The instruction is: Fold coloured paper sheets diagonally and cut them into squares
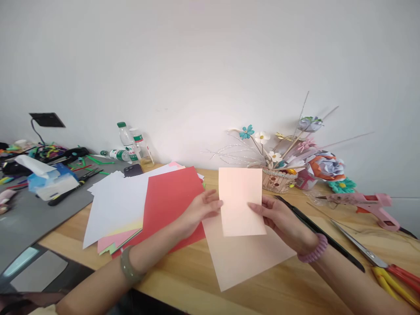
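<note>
Plain grey-white wall rises behind your pale, grained wooden table. Your right hand pinches the small, rectangular, pale peach paper by its right side, thumb on the front and fingers behind. Your left hand is at the opposite edge, its fingers loosely parted and its thumb tip right at the paper; you cannot tell from this view whether it presses there. You wear a purple coiled band on your right wrist and a grey-green bangle on your left. Under the small piece, a larger peach sheet lies flat at a slant. Beside it, to your left, bright red paper overlaps a spread of white sheets, with pink and green edges peeking out below. To your right lie a long, slim black object and metal scissors with red and yellow handles. Farther out, near the wall, you have a small woven-looking basket of handmade flowers, a pink glue gun on its right, and, on the far left, a blue-and-white tissue pack on a dark grey surface.
</note>
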{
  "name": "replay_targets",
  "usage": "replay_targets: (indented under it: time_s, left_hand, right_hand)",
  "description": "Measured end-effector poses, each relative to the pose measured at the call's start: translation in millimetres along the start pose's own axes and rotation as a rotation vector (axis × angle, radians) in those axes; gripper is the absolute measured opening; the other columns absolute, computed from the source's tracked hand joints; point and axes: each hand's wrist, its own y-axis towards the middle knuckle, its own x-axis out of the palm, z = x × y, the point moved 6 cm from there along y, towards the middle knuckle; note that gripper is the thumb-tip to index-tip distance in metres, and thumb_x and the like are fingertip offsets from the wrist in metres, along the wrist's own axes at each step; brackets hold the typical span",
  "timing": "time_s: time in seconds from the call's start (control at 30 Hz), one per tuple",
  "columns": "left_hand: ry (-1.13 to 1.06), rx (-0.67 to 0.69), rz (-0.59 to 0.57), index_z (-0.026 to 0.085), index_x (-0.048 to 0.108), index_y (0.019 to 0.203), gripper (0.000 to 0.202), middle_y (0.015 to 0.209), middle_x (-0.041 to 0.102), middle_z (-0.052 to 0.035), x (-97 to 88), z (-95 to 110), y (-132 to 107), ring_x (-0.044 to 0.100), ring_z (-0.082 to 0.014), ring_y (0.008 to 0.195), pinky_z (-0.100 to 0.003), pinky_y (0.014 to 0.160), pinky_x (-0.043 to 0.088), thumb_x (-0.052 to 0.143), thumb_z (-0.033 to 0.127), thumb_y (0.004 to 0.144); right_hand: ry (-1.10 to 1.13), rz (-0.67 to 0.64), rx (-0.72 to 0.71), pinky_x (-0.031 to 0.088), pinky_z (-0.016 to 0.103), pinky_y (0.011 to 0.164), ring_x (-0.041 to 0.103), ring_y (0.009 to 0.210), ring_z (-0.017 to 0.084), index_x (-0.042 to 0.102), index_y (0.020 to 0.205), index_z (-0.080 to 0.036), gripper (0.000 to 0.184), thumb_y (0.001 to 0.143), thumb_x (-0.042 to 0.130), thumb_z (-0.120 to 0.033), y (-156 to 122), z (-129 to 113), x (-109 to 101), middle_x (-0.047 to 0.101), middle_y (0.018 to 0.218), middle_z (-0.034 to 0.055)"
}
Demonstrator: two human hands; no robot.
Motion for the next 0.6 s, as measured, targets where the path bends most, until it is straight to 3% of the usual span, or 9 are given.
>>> replay_targets:
  time_s: [0.1,0.27,0.4,0.6]
  left_hand:
    - [-0.216,-0.079,-0.078,0.010,0.063,0.102,0.045,0.101,0.067,-0.0148,15.7,-4.0,0.7,0.065,-0.0243,0.087,-0.034,0.073,0.050,0.066,0.044,0.073]
    - [-0.187,-0.098,-0.035,0.011,0.065,0.074,0.020,0.073,0.067,-0.0063,16.8,-4.1,2.8,0.062,-0.0151,0.065,-0.024,0.059,0.045,0.061,0.030,0.074]
    - [-0.179,-0.142,-0.081,0.011,0.065,0.069,0.021,0.072,0.067,-0.0066,18.6,-4.2,4.9,0.062,-0.0158,0.065,-0.024,0.059,0.046,0.062,0.032,0.072]
    - [-0.182,-0.158,-0.140,0.011,0.067,0.078,0.026,0.078,0.069,-0.0077,20.4,-12.7,9.0,0.065,-0.0180,0.069,-0.026,0.062,0.048,0.068,0.035,0.067]
  right_hand:
    - [0.127,0.046,0.008,0.049,0.042,0.081,0.062,0.094,0.023,0.057,0.108,-0.016,0.042,0.081,0.058,-0.047,-7.8,2.4,9.2,0.065,0.105,0.0090]
    - [0.138,0.124,0.005,0.049,0.039,0.078,0.062,0.090,0.025,0.063,0.102,-0.017,0.040,0.076,0.063,-0.047,-12.9,7.1,-0.5,0.068,0.100,0.0081]
    - [0.083,0.143,-0.010,0.048,0.037,0.072,0.062,0.080,0.023,0.066,0.098,-0.017,0.039,0.075,0.062,-0.049,-16.3,5.5,-8.6,0.069,0.089,0.0054]
    - [0.041,0.094,-0.009,0.046,0.035,0.066,0.061,0.073,0.022,0.067,0.096,-0.017,0.037,0.076,0.062,-0.048,-16.7,8.6,-8.1,0.066,0.077,0.0028]
